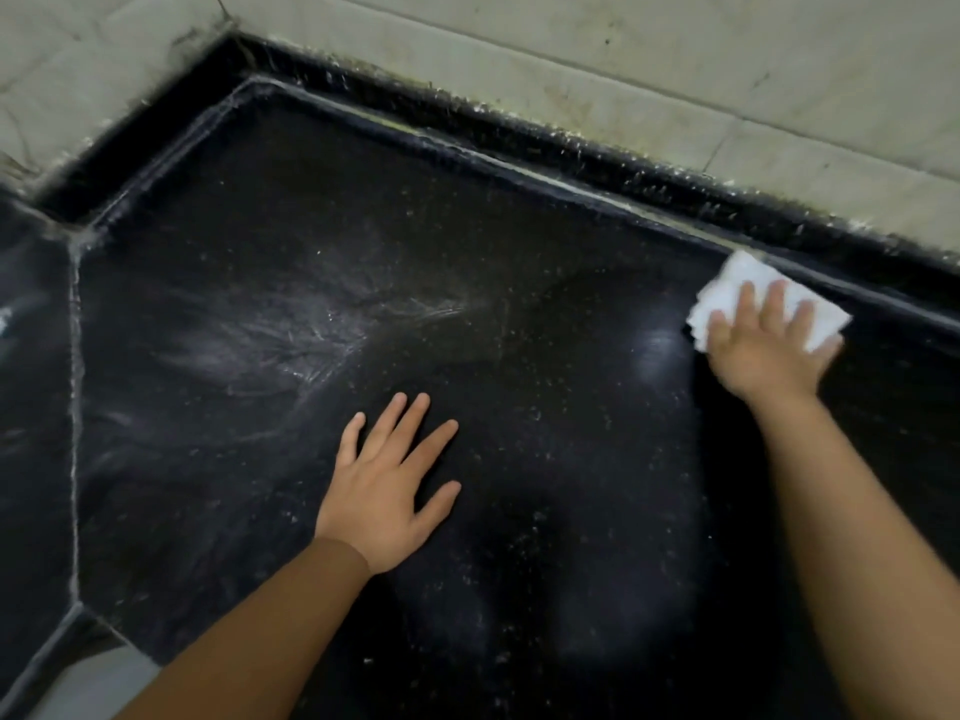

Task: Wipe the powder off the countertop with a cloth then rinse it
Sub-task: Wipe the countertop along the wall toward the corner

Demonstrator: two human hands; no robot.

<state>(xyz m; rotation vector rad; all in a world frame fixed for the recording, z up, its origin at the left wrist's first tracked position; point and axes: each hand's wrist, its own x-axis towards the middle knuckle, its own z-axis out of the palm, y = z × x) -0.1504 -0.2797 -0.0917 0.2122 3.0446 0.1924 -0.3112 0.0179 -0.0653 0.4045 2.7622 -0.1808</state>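
A black speckled countertop (545, 459) fills the view. Smears of white powder (291, 335) streak its left middle. A folded white cloth (737, 283) lies at the far right, close to the raised back rim. My right hand (769, 350) presses flat on the cloth with straight, spread fingers. My left hand (389, 480) rests flat on the bare counter near the middle, fingers spread, holding nothing.
A black raised rim (519, 148) runs along the back under a pale tiled wall (623, 54). A pale seam (75, 407) crosses the counter on the left. The counter's front left corner (62, 646) drops off to a grey floor.
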